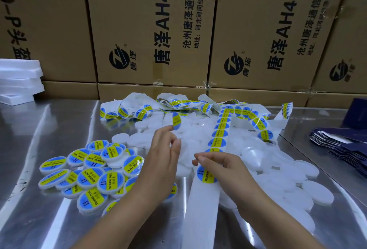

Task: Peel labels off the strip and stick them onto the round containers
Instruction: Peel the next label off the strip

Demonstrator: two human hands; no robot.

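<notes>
Many round containers are done already: a pile of labelled containers (pixel 89 171) w/ blue-and-yellow "soldering paste" stickers lies on the counter (pixel 39 219) at the person's left, heaped and overlapping, some tilted on their neighbours. Still more is left, by the look of it. A bigger spread of plain white containers (pixel 297 189) runs from the centre out to the right, partly under the strip, none w/ a sticker that shows. Est.: less than half done.

The strip (pixel 216 139) runs from the near edge up toward the back, where it loops in a loose tangle. Its near length is bare backing, i.e. already peeled; one label sits just under the right hand and a full row follows beyond, so there is plenty of stock.

The step in hand looks like peel-to-stick. The left hand (pixel 162 149) pinches a peeled label (pixel 176 121) by its lower edge at the fingertips, other fingers loosely curled, and holds it up over the white heap, clear of any container. The right hand (pixel 218 165) rests across the strip, thumb and index pinching its left edge.

Contents: can't tell. All the containers seem closed, flat, white and opaque to milky, so nothing inside shows. One near the right hand lies tipped, and it is unclear whether it is open.

Behind stand printed cardboard boxes (pixel 151 30); white foam pieces (pixel 17 78) lie far left, dark blue flat cartons (pixel 341 145) far right.
</notes>
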